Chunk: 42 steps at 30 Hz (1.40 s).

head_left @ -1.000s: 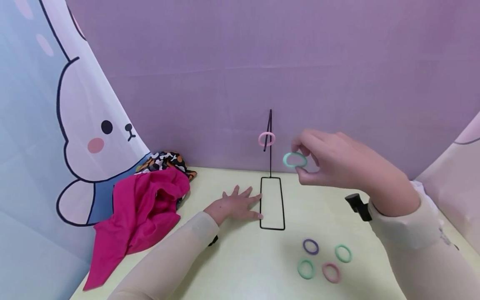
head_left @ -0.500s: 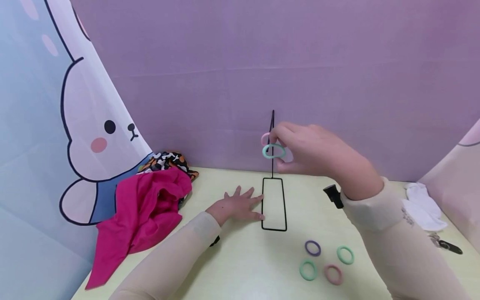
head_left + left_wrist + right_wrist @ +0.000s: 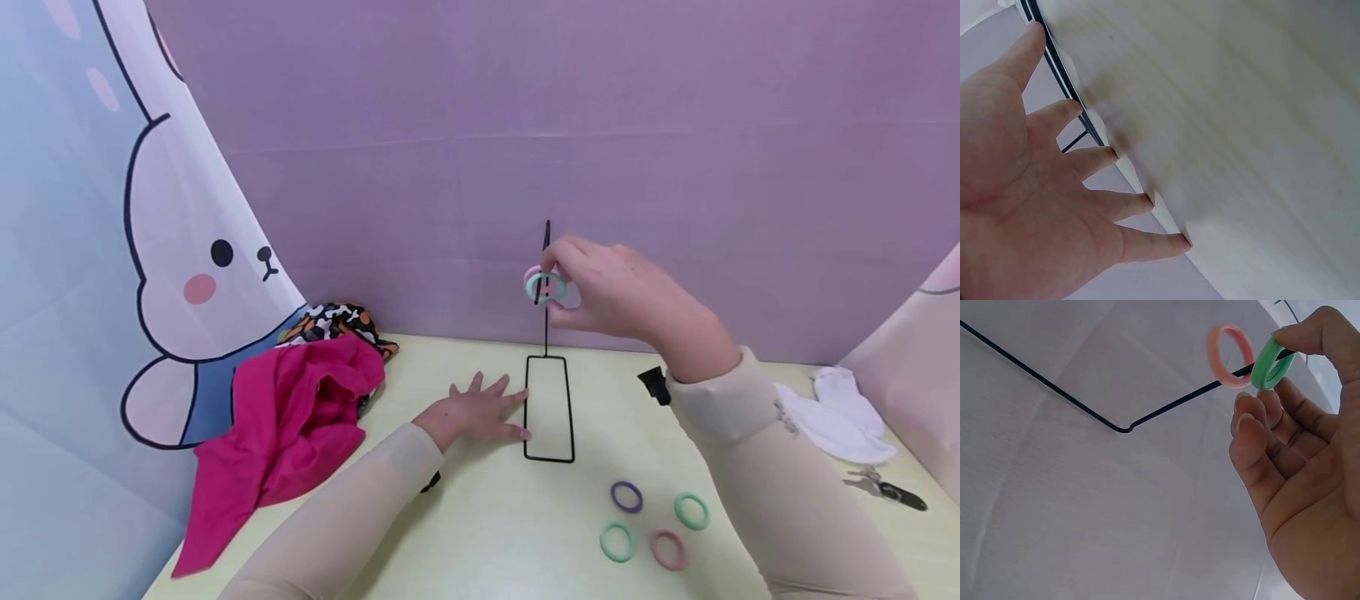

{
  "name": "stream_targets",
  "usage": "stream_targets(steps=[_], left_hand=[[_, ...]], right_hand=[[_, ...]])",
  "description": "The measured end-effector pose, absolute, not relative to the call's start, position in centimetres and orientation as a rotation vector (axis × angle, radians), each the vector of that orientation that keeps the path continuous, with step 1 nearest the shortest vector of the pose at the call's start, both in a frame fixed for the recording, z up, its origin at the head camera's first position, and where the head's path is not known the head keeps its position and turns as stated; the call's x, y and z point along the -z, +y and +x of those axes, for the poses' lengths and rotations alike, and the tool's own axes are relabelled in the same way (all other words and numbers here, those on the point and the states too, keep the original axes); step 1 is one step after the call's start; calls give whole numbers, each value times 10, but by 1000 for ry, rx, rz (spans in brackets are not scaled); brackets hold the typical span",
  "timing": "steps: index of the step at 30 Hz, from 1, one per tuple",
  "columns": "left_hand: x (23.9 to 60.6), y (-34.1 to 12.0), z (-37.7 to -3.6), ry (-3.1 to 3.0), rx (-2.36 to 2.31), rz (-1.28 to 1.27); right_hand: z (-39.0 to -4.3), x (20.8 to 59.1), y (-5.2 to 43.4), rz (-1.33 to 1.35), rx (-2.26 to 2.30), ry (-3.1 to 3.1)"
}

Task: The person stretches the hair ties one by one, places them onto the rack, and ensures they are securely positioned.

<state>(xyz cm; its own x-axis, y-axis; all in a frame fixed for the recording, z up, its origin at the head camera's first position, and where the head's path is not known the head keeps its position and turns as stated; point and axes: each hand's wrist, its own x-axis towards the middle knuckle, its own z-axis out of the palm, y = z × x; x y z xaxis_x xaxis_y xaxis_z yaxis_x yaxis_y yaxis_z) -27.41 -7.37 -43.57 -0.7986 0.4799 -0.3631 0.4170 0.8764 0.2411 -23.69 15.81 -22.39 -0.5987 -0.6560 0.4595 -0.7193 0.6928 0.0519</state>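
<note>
My right hand [image 3: 611,287] pinches a mint-green hair tie [image 3: 1261,367] between thumb and fingertips. In the right wrist view the slanting arm of a thin black wire stand [image 3: 1175,403] passes through this hair tie. A pink hair tie [image 3: 1215,359] hangs on the same arm, just farther in than the green one. In the head view the green one largely covers the pink one. My left hand [image 3: 476,412] lies spread on the table, its thumb and index finger at the left side of the stand's rectangular wire base [image 3: 572,417].
Nearer on the table [image 3: 480,517] lie a purple hair tie [image 3: 615,507], two green hair ties [image 3: 606,553] [image 3: 679,514] and another pink one [image 3: 656,553]. Magenta cloth [image 3: 277,425] and patterned fabric [image 3: 341,315] are heaped left. White cloth [image 3: 847,417] and keys [image 3: 902,497] lie right.
My right hand has carried the green hair tie leftward to the stand and slightly up, and the wire arm now runs through it. My left hand stays at the base.
</note>
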Motion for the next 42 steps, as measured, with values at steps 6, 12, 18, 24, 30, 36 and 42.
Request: stream_targets(steps=[6,12,18,24,30,36,42], left_hand=[[435,-73,-273,2628,-197,653],[434,-72,-272,2631,-195,658],[433,-72,-271,2628,-190,655],[432,-72,-271,2631,-192,642],[433,-72,-271,2636,-183,648],[434,-73,-272,2638,-175,654],[433,-73,-272,2629,-191,652]], right_hand=[[-244,229,159,1032,-196,-2460],[-250,235,161,1016,-193,-2390],[-251,239,160,995,-170,-2365],[-255,243,158,984,-142,-2301],[-248,242,164,938,-189,-2348],[-231,245,181,857,-242,-2401],[-215,256,203,824,-248,-2405]])
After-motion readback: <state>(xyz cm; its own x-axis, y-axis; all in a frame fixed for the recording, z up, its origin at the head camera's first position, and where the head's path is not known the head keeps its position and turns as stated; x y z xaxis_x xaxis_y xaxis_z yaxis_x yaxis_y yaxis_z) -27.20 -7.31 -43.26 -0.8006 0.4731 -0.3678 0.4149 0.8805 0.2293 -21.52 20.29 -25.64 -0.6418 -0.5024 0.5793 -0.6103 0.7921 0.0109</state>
